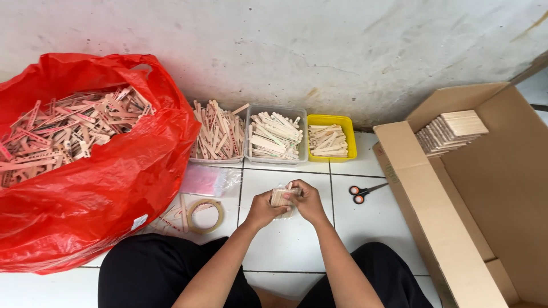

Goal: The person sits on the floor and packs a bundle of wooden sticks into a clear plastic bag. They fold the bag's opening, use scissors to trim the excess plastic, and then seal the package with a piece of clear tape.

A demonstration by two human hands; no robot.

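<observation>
Both hands, left hand (264, 208) and right hand (308, 201), are clamped together on a small bundle of pale flat wooden sticks (281, 197), partly sheathed in a clear plastic sleeve, held above the white tiled floor (285, 239) near the three stick-filled trays (274, 137). Risk noted: sticks could fan out and spill if the grip slackens.

Stick bundle (281, 197) perhaps half-hidden by hands (288, 204)
</observation>
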